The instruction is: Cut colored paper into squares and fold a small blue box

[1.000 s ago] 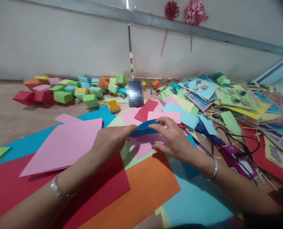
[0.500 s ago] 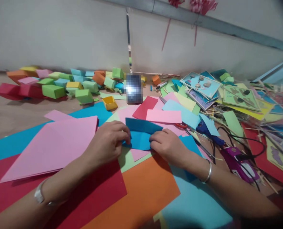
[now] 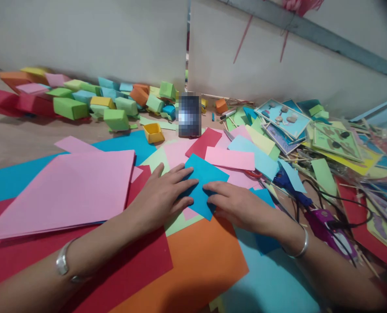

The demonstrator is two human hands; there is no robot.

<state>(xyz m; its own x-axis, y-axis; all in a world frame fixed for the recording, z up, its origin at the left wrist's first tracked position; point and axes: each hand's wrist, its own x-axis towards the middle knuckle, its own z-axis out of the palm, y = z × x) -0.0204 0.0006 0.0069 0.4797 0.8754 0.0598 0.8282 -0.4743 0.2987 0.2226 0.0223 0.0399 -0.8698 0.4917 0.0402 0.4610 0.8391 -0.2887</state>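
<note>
Both sets of fingers are spread flat and pressing down on a small blue paper sheet (image 3: 202,184), the left hand (image 3: 162,195) covering its left edge, the right hand (image 3: 237,204) laid along its lower right side, fingertips almost meeting in the middle. Neither hand is gripping anything, they are open, palms down. The blue sheet lies flat on top of pale pink and light green papers, right in the centre of the tabletop (image 3: 24,139). A silver bracelet (image 3: 63,263) sits on the left wrist and another bangle (image 3: 300,248) on the right. Under the forearms lie a large orange sheet (image 3: 196,265) and a large red sheet (image 3: 128,269), and to the left a big pink sheet (image 3: 66,191) rests on a blue one. Just right of the right hand, a purple glue gun (image 3: 326,226) lies with its black cord. Further back, a small yellow paper box (image 3: 153,132) stands open, with a row of folded paper boxes (image 3: 82,104) along the wall, and a pile of decorated cards (image 3: 310,126) at the far right.
</note>
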